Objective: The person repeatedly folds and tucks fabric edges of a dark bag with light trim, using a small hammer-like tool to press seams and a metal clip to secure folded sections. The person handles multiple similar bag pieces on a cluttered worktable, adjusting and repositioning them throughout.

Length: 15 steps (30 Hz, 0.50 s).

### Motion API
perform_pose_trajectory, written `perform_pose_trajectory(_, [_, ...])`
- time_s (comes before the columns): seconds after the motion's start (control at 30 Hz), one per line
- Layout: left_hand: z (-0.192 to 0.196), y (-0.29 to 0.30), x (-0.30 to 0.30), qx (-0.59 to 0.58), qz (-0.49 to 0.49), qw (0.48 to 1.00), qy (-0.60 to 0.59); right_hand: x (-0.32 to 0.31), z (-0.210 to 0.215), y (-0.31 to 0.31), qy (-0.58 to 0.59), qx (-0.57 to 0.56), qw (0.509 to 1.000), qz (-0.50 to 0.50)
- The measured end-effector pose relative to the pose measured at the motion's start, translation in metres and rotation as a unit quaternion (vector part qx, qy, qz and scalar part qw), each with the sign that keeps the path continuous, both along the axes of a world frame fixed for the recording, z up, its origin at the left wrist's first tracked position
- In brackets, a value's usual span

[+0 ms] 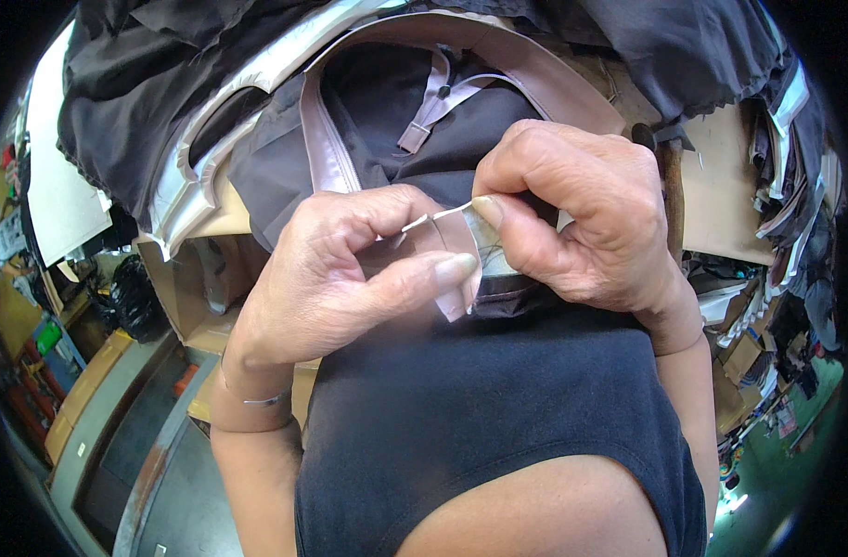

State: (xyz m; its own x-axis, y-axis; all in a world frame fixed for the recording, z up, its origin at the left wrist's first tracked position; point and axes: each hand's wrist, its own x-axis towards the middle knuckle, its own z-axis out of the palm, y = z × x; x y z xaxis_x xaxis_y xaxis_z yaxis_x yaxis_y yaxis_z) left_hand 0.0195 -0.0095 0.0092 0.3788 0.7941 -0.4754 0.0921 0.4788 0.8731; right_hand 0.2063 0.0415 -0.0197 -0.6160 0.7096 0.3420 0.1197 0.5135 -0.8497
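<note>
In front of my chest, my left hand (345,269) pinches a small pinkish-beige strip of material (454,243) between thumb and fingers. My right hand (577,218) is closed in a pinch on the pale folded edge at the strip's right end. Just beyond both hands lies a black fabric piece (378,111) edged with a wide pinkish band (507,51). A short pinkish strap with a small buckle-like end (415,136) rests on the black fabric. Part of this work is hidden behind my hands.
Dark cloth (118,111) with white-backed curved edging (187,190) is piled at the far left, more dark cloth (693,56) at the far right. A wooden-handled tool (673,190) lies right of my right hand. A cardboard box (169,288) stands at the left below the work surface.
</note>
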Motion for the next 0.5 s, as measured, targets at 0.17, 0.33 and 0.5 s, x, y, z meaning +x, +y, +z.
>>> perform_pose_trajectory(0.17, [0.002, 0.004, 0.001, 0.015, -0.036, 0.999, 0.015, 0.0, 0.0, -0.002, -0.004, -0.018, 1.0, 0.012])
perform_pose_trajectory(0.33, [-0.009, 0.001, 0.002, 0.131, -0.047, 0.99, 0.015, 0.006, -0.002, 0.001, -0.002, -0.074, 0.997, 0.03])
perform_pose_trajectory(0.5, [-0.013, 0.005, 0.001, 0.223, -0.106, 0.966, 0.078, 0.005, -0.002, -0.001, -0.008, -0.08, 0.996, 0.037])
